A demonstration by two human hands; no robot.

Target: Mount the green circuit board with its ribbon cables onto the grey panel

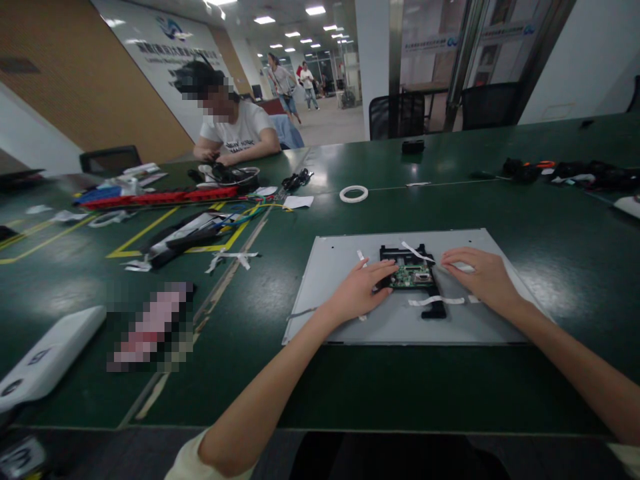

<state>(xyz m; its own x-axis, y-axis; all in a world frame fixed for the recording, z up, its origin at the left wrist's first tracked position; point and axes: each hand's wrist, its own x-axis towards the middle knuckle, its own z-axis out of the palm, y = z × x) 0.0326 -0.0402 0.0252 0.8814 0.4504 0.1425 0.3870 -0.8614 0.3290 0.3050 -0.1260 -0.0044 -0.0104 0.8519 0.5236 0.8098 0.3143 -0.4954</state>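
Note:
A flat grey metal panel [350,320] lies on the dark green table in front of me. At its middle sits a small green circuit board [413,275] in a black frame, with white tape strips [434,301] around it. My left hand [361,288] rests flat on the panel, fingers stretched out and touching the board's left edge. My right hand [479,275] lies on the panel just right of the board, fingers extended and pressing on a white strip. Neither hand grips anything.
A roll of white tape [353,194] lies beyond the panel. Cables, a red strip [160,198] and tape scraps crowd the left side, where another person [235,130] sits working. A white device [47,357] lies near left. Black tools [565,171] sit far right.

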